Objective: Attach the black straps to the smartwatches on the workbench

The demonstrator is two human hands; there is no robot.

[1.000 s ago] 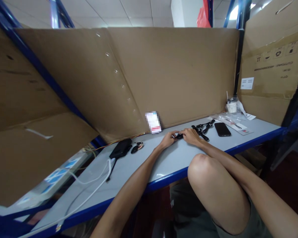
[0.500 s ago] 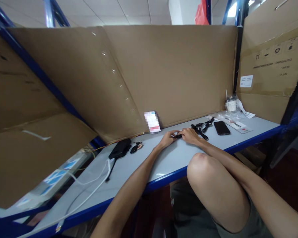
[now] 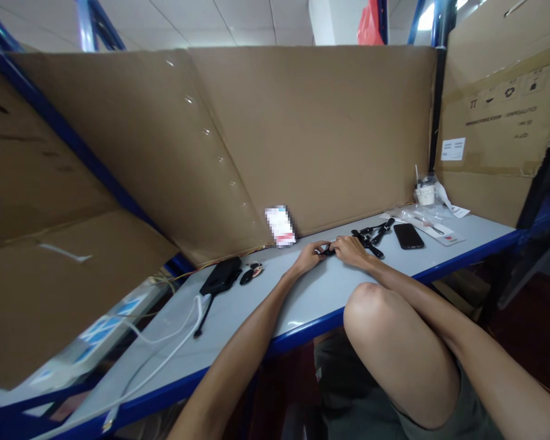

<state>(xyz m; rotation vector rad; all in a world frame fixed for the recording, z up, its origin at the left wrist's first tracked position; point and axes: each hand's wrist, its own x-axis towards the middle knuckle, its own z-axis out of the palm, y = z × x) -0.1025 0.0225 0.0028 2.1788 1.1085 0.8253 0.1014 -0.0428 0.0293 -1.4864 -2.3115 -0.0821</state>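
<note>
Both hands meet over the grey tabletop (image 3: 311, 299), their fingertips nearly touching. Between them is a small slim black piece (image 3: 329, 250), mostly covered by fingers, so its kind is unclear. My left hand (image 3: 308, 258) pinches its left end. Curled over the other end, my right hand (image 3: 349, 250) hides what its fingertips do. Just right of that hand lies a loose cluster of several slim black pieces (image 3: 374, 235) with wider ends. Beyond them a black phone (image 3: 409, 236) lies flat.
A lit phone (image 3: 280, 227) leans against the cardboard wall (image 3: 325, 140). At left lie a black case (image 3: 220, 275), a key fob (image 3: 246, 277) and a white cable (image 3: 165, 336). A cup (image 3: 425, 192) and plastic wrappers stand back right. My raised knee (image 3: 371, 302) is near the table's blue edge.
The camera view has shifted very slightly. Both hands stay in the same place on the black piece, with only tiny finger movement.
</note>
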